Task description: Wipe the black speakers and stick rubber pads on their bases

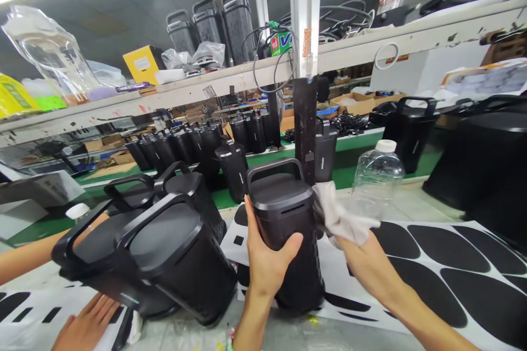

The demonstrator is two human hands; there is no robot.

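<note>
An upright black speaker [284,214] with a carry handle stands on the bench in front of me. My left hand [265,255] grips its front left side. Pressed against the speaker's right side is a white cloth [340,214], held by my right hand [364,255]. The speaker rests on a white sheet printed with black oval shapes [432,263].
Two more black speakers [164,252] stand at the left, with another person's hand [88,326] and forearm beside them. A clear plastic bottle [376,178] stands behind the cloth. More speakers line the green belt [349,162], and a cluttered shelf [230,79] runs overhead.
</note>
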